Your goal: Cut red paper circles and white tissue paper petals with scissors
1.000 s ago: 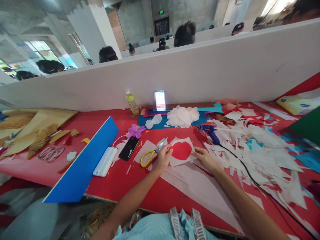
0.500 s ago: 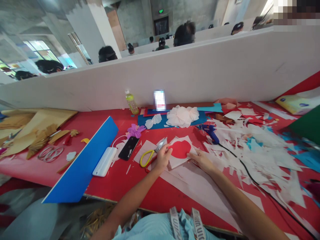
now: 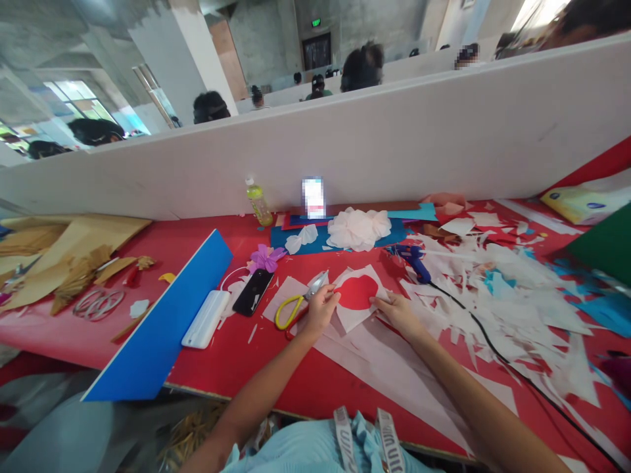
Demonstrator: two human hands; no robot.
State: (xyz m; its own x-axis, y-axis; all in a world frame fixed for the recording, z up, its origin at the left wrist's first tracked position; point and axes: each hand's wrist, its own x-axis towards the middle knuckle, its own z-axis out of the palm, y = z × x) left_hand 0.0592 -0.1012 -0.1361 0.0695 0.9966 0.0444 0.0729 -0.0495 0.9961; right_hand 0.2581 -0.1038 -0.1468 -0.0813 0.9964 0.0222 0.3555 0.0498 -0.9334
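Observation:
A white paper sheet (image 3: pixel 352 314) with a round hole cut in it lies on the red table (image 3: pixel 187 243), the red surface showing through the hole. My left hand (image 3: pixel 320 309) pinches the sheet's left edge, fingers closed on it. My right hand (image 3: pixel 397 310) presses on the sheet's right corner with fingers closed on the paper. Yellow-handled scissors (image 3: pixel 296 305) lie just left of my left hand, touching its knuckles or very close to them.
A black phone (image 3: pixel 254 292), white power bank (image 3: pixel 206 318) and blue board (image 3: pixel 162 322) lie to the left. A blue glue gun (image 3: pixel 413 261) with black cord, white paper flowers (image 3: pixel 357 228), a bottle (image 3: pixel 258 202) and several paper scraps (image 3: pixel 503 289) fill the back and right. A white partition (image 3: pixel 394 138) stands behind.
The white sheet has turned slightly between my hands. My right hand slid a little left and nearer along its edge. My left hand stays at the left edge.

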